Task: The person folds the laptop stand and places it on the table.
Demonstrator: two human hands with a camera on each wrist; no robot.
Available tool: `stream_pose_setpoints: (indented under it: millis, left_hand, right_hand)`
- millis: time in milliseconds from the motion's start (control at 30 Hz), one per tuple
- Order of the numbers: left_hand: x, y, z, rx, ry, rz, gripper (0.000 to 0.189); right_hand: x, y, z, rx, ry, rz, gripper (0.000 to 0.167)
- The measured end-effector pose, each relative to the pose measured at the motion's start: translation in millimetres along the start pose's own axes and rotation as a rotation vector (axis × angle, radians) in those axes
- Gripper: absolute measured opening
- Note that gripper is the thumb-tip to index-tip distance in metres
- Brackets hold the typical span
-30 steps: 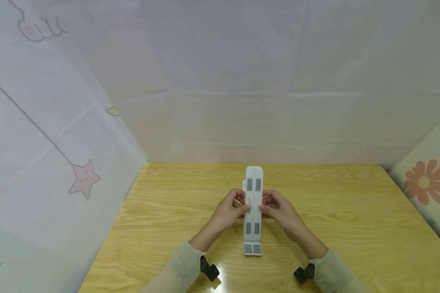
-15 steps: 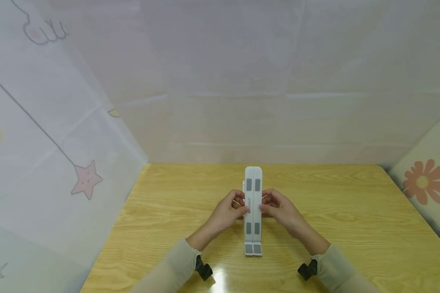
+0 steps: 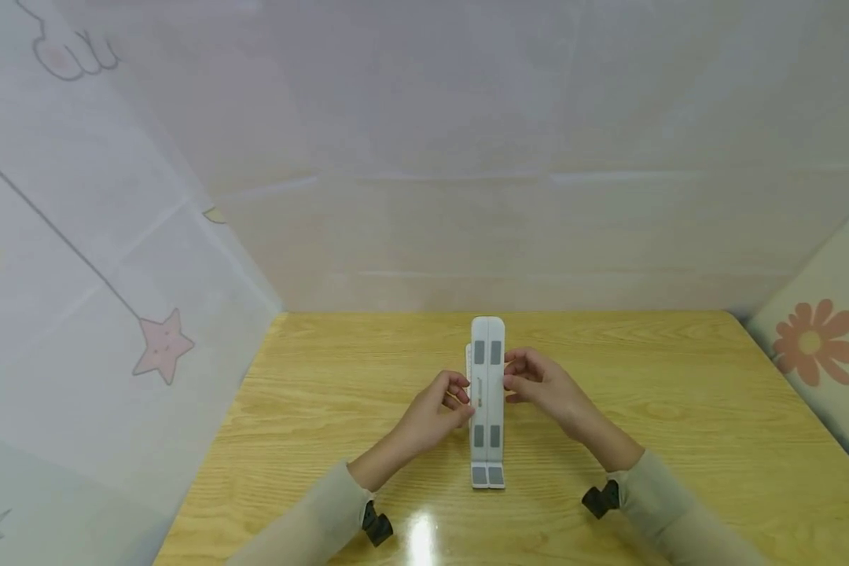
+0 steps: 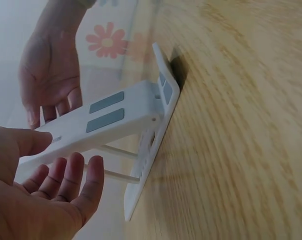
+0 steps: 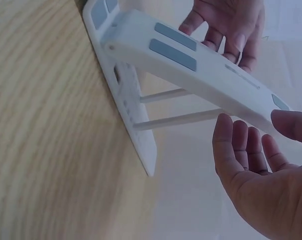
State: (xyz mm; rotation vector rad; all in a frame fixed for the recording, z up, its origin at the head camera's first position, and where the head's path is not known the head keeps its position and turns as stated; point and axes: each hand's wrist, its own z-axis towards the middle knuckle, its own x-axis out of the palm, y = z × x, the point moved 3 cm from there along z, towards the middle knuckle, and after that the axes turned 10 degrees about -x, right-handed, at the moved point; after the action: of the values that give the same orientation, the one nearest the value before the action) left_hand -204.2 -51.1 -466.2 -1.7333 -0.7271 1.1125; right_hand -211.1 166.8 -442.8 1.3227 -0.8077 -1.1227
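Note:
A white folding laptop stand (image 3: pixel 487 444) with grey pads stands set up on the wooden table, its top arm propped at a slant by two thin struts (image 5: pixel 181 119) over a flat base (image 5: pixel 122 100). On its left side is my left hand (image 3: pixel 428 417), fingers loosely bent and spread, thumb tip right at the edge of the arm. My right hand (image 3: pixel 552 393) hovers by the right edge, a bit higher up, with thumb and fingers parted. Both wrist views show the fingers relaxed beside the arm and not wrapped round it.
The wooden table (image 3: pixel 325 377) meets a pale curtain-like wall (image 3: pixel 424 236) at its back edge. Side walls carry a pink star (image 3: pixel 163 346) on the left and an orange flower (image 3: pixel 817 342) on the right. Each wrist wears a small black camera (image 3: pixel 377 524).
Both hands have loosened from the stand's arm, where thumbs and fingers gripped its edges before. The right hand has moved slightly up and outward, the left slightly outward. The stand stays in place.

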Motion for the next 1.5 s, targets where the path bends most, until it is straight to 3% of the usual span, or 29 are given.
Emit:
stream_pose_setpoints:
  millis: [400,600,867,1067,1500]
  left_hand:
    - [5.4,-0.3,-23.1,0.14,0.095,0.165,0.035]
    - [11.7,-3.0,-32.6,0.272,0.179,0.373,0.04]
    - [21.0,-1.7,-39.2,0.46,0.2,0.644,0.043]
    - [27.8,3.1,-43.8,0.546,0.229,0.718,0.044]
    - [45.5,11.1,-45.9,0.628,0.284,0.819,0.037]
  right_hand:
    - [-13.1,24.3,19.0,-0.035,0.011,-0.096,0.044]
    - [-18.0,32.7,29.2,-0.079,0.017,-0.166,0.049]
    - [-21.6,41.5,41.1,-0.158,0.072,-0.252,0.048]
    - [-19.0,47.4,49.0,-0.178,0.121,-0.379,0.046]
    - [-17.0,46.5,61.7,-0.213,0.126,-0.4,0.041]
